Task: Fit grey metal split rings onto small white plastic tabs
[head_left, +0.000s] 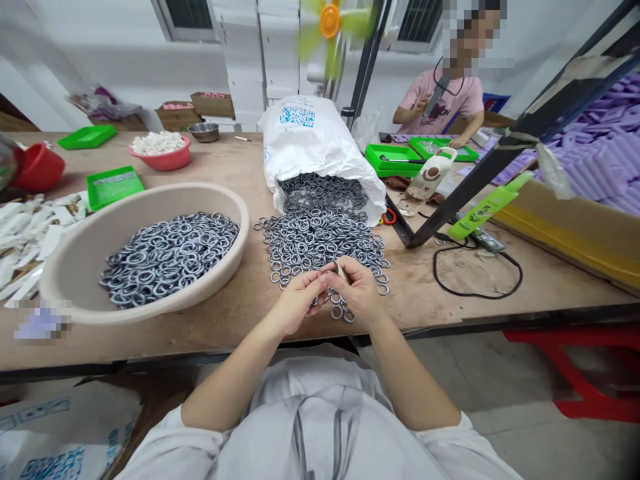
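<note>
rings [320, 233] in a loose heap on the counter [255, 287], spread from the mouth of a white sack [315, 140]. to the left of the heap, a wide basin [75, 267] with a mound of similar rings inside. at the near edge of the heap, both hands together, fingertips nearly touching. left hand [299, 303] closed at the fingertips, apparently on a ring [315, 303], mostly covered by the fingers. right hand [361, 290] grasping a slim tool [342, 271], perhaps a small blade, between thumb and curled fingers; too small to tell its exact shape.

for good handling here, judging from the grip: pinch the ring firmly, with the spot under the tool turned up to view. keep left fingertips out of the tool's line, and press lightly, in short strokes, with the right thumb braced against slipping. rest the forearms low and steady, elbows near the sides. stay a little above the few loose rings [342, 311] just below the hands, so as not to knock any off the counter's near edge. beware of a sudden slip toward the left thumb.
</note>
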Motion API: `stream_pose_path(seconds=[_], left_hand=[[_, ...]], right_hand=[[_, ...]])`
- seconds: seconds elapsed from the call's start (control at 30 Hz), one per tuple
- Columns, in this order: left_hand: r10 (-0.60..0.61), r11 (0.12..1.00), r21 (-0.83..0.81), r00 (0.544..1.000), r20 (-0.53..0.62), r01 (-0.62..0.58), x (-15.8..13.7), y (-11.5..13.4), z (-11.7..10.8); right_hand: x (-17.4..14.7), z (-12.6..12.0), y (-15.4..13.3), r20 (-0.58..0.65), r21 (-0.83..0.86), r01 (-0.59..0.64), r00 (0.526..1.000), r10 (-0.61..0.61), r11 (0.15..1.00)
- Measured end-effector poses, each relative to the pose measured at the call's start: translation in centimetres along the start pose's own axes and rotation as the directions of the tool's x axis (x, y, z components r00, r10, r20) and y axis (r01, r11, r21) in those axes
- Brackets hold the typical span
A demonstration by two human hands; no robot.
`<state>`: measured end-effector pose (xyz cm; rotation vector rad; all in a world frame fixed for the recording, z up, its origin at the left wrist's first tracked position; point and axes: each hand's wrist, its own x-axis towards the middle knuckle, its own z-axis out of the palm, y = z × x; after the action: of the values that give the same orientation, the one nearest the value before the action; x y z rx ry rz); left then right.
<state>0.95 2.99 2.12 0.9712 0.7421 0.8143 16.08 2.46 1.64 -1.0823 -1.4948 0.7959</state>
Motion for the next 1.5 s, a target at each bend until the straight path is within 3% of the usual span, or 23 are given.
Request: stream_pose_path(seconds=[0.13,0.33,0.4,0.5,0.57,0.77,0.87,1.0,1.2,1.37,1.5], left_hand=[[0.027,0.999,-0.023,0.999,-0.021,-0.028,0.0,-0.1,0.4],[0.088,0.992,-0.087,0.992,-0.093,-0.096,0.0,-0.1,0.7],[0.088,0.992,-0.085,0.992,-0.086,-0.095,-0.1,0.0,0.8],[0.093,0.99,-0.098,0.991,-0.099,-0.102,-0.1,0.4,1.0],[0.111,0.986,-0.113,0.985,-0.128,-0.126,0.1,0.8,1.2],[0.144,0.969,-0.184,0.981,-0.128,-0.167,0.2,2.2,1.9],[0.139,0.962,-0.22,0.985,-0.102,-0.159,0.2,2.8,1.9],[0.144,0.958,-0.234,0.984,-0.105,-0.165,0.4,3.0,1.3],[0.128,0.952,-0.257,0.978,-0.166,-0.168,0.5,2.9,1.1],[0.094,0.954,-0.266,0.979,-0.18,-0.141,0.4,3.0,1.3],[0.092,0.97,-0.218,0.993,-0.078,-0.107,-0.1,2.7,1.1]], right_hand=[[-0.3,0.8,-0.2,-0.033,0.018,0.011,0.999,-0.011,1.0],[-1.0,2.4,0.0,-0.229,0.018,0.098,0.969,-0.091,0.995],[-0.8,2.6,-0.1,-0.196,0.121,0.037,0.981,-0.013,0.992],[0.0,2.3,-0.5,-0.032,0.302,-0.113,0.991,0.129,0.947],[0.5,2.0,-1.0,0.026,0.314,-0.144,0.989,0.143,0.939],[1.7,1.7,-2.2,-0.155,0.092,0.026,0.988,-0.012,0.995],[2.7,1.4,-2.5,-0.19,0.044,0.04,0.981,-0.031,0.998],[2.9,0.7,-2.7,-0.045,-0.122,0.087,0.995,-0.093,0.989],[1.3,0.7,-3.7,0.111,-0.461,0.278,0.96,-0.256,0.843],[1.3,0.6,-4.0,0.17,-0.533,0.283,0.959,-0.227,0.797],[2.1,-0.3,-2.9,0.184,-0.453,0.194,0.975,-0.122,0.87]])
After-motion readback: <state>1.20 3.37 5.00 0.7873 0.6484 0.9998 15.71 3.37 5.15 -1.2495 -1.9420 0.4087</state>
